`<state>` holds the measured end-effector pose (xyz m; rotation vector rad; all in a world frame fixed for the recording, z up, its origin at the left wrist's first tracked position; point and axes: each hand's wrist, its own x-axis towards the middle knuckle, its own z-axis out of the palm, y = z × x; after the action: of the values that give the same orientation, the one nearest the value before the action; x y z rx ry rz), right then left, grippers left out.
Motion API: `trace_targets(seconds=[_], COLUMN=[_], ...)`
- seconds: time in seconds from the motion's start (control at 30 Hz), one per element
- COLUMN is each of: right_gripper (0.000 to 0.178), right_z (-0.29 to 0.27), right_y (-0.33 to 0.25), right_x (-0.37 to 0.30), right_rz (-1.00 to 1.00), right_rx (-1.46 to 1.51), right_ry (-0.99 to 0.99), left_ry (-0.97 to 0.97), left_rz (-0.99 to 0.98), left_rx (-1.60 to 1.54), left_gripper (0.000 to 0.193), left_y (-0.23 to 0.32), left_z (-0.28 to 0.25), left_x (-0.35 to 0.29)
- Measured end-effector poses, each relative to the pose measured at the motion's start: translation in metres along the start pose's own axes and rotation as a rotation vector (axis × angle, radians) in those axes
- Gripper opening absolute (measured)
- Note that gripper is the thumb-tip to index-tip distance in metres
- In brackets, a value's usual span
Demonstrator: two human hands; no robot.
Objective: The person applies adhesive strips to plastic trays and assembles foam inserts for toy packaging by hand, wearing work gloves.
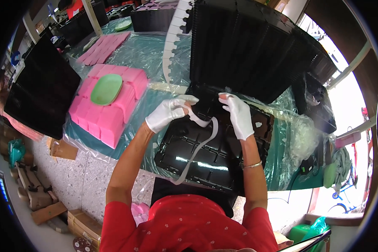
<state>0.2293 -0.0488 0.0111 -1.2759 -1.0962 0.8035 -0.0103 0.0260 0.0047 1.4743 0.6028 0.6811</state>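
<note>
Both my hands wear white gloves. My left hand (169, 112) pinches one end of a pale grey strap (202, 145) that loops down over a black moulded tray (206, 145) lying in front of me. My right hand (240, 115) rests on the far part of the same tray, fingers pointing up toward the stack of black trays (256, 46) behind it. The strap's loose end hangs past the tray's near edge.
A block of pink foam pieces (107, 113) with a green plate (106, 89) on top lies to the left on the plastic-covered table (147, 50). More black trays (40, 90) stand at far left. Cardboard boxes (84, 224) sit on the floor.
</note>
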Motion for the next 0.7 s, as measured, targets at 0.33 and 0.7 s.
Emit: trace_targets(seconds=[0.33,0.7], right_gripper=[0.033,0.022], right_z=[0.026,0.039], right_y=[-0.012,-0.012], right_x=[-0.062,-0.113], right_rz=[0.54,0.241], right_rx=[0.403,-0.013], right_ry=[-0.736,-0.256], left_ry=[-0.252,0.089], left_rz=[0.207,-0.08], left_rx=[-0.011,-0.406], left_gripper=[0.027,0.044], left_y=[-0.006,0.0], left_z=[0.01,0.062], left_x=[-0.02,-0.078])
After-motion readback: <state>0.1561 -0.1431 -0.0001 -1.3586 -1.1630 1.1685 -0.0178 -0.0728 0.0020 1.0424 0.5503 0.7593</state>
